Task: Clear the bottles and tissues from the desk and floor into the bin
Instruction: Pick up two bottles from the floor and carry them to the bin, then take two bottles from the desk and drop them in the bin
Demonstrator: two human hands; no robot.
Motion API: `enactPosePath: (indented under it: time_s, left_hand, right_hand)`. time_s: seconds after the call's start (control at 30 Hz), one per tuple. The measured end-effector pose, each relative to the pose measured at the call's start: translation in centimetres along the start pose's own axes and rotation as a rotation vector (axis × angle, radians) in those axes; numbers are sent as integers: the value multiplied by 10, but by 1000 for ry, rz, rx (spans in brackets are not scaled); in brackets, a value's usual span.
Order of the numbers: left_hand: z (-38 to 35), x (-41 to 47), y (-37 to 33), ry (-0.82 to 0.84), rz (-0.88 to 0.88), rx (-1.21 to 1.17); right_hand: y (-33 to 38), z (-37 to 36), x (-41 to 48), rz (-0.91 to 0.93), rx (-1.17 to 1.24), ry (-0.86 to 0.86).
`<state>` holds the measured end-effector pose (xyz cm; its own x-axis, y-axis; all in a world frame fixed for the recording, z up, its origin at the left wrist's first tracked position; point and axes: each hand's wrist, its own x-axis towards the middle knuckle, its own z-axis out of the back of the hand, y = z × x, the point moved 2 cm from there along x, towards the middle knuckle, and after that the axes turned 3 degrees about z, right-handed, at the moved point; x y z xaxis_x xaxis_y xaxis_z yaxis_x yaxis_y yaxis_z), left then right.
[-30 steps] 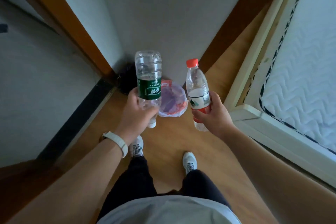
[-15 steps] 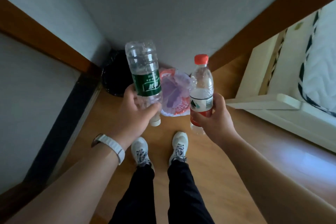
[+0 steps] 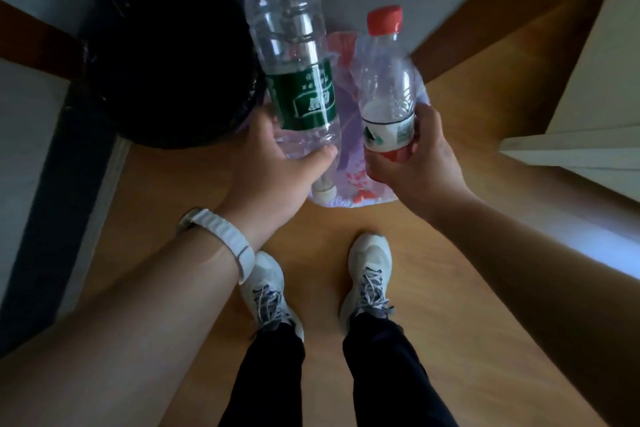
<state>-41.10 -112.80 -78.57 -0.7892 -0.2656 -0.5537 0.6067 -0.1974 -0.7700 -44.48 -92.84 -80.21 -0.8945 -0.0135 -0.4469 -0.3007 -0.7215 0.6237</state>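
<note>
My left hand grips a clear bottle with a green label, held upside down with its white cap pointing toward me. My right hand grips a smaller clear bottle with a red cap, held upright. Both bottles hang above a small bin lined with a pale purple bag that stands on the wood floor against the wall. A larger bin with a black bag stands in the corner to its left.
My two white shoes stand on the wood floor just short of the bins. A white bed frame juts in from the right. A dark skirting strip runs along the left wall.
The view has closed in on the two bins and tilted further down. Both hands still hold their bottles, now nearer above the purple-lined bin; the black bin shows in full.
</note>
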Motion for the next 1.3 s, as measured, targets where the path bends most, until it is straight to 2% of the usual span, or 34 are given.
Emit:
enactPosePath:
  time_s: [0.17, 0.33, 0.47, 0.6, 0.77, 1.0, 1.3]
  left_hand:
    - [-39, 48, 32, -74, -37, 87]
    - [-58, 55, 54, 24, 62, 104]
    - [-39, 30, 47, 65, 72, 186]
    - [-6, -3, 9, 152, -23, 399]
    - [35, -27, -48, 177, -261, 693]
    - [84, -80, -150, 212, -563, 968]
    - [145, -201, -269, 208, -742, 1181]
  right_hand:
    - [-37, -38, 37, 18, 35, -30]
    - [-53, -51, 47, -2, 11, 20]
    - [-47, -37, 30, 27, -64, 101]
    - [-24, -5, 14, 88, -239, 160]
    - [34, 51, -10, 241, -401, 145]
    - [139, 140, -90, 349, -536, 26]
    - [231, 244, -234, 322, -704, -64]
